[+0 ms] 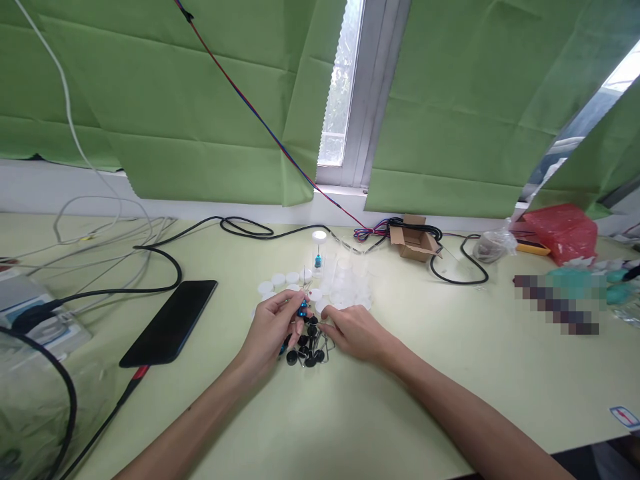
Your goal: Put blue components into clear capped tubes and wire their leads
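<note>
My left hand point(274, 325) is closed in a pinch around a small shiny blue metal piece point(302, 309). A thin metal rod stands up from around it. My right hand point(356, 331) is curled, its thumb and forefinger together beside a pile of black-knobbed bent wire pieces point(311, 350). Whatever those fingertips grip is too small to make out. More blue shows under my left fingers. Just beyond my hands stands a clear tube with a white cap point(319, 236), a similar blue piece point(318, 261) inside it. White round caps point(278, 280) and clear tubes point(345, 283) lie around it.
A black phone point(170, 323) with a cable lies to the left, near a power strip point(45, 313) and tangled cords. Along the back are black cable point(245, 229), a small open cardboard box point(413, 241), a plastic bag point(493, 247) and a red bag point(563, 233).
</note>
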Motion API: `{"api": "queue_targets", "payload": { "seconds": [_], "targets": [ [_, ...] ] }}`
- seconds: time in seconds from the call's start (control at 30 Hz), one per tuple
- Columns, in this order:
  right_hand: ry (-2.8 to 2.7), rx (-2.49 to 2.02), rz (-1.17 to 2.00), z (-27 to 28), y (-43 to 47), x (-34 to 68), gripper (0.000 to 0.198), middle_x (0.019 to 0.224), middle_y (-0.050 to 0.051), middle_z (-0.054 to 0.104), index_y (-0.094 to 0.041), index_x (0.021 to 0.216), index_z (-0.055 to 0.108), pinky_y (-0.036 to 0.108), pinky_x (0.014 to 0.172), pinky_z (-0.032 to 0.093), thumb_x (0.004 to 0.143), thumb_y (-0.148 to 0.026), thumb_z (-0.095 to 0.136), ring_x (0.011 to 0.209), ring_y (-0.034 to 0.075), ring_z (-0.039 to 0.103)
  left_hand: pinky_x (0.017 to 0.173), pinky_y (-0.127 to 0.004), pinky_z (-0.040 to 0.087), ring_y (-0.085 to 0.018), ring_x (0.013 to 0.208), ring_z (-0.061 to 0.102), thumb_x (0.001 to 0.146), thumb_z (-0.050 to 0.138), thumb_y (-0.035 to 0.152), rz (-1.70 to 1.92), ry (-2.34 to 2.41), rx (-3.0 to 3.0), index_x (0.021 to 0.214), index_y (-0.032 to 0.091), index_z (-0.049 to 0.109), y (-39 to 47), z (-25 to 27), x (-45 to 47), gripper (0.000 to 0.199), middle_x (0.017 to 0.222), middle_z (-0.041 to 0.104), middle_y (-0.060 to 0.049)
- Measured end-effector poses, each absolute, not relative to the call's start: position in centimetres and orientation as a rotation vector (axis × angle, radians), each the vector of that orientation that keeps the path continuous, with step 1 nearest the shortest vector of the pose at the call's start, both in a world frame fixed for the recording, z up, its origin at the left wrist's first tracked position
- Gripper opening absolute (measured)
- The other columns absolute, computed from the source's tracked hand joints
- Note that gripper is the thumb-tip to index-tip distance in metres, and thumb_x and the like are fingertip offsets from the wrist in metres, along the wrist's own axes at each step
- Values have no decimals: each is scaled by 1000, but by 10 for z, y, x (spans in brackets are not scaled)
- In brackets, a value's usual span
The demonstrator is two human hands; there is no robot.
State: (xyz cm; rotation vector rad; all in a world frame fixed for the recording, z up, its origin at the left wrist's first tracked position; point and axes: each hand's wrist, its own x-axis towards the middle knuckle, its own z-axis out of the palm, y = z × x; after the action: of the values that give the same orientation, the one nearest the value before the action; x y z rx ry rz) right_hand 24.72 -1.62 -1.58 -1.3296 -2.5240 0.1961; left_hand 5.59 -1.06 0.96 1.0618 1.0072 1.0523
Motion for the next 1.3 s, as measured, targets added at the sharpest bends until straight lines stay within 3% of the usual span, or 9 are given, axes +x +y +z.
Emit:
{"api": "queue_targets", "payload": {
  "seconds": [0.27, 1.3],
  "targets": [
    [-2455, -1441, 223, -20, -18, 242, 22, 71, 5, 68, -18, 106, 57, 28, 58, 29, 101, -38, 48, 65, 22, 64, 31, -16, 30, -3, 32, 39, 83, 69, 45, 1054, 1028, 1047, 80, 16, 66, -13, 13, 57, 29, 64, 65, -1],
    [-2167, -1599, 573, -21, -22, 233, 11, 77, 5, 68, -18, 101, 58, 26, 63, 33, 98, -24, 49, 72, 20, 60, 32, -13, 32, -1, 33, 41, 85, 68, 45, 1045, 1029, 1061, 81, 16, 67, -14, 12, 59, 30, 68, 65, -1]
  ]
}}
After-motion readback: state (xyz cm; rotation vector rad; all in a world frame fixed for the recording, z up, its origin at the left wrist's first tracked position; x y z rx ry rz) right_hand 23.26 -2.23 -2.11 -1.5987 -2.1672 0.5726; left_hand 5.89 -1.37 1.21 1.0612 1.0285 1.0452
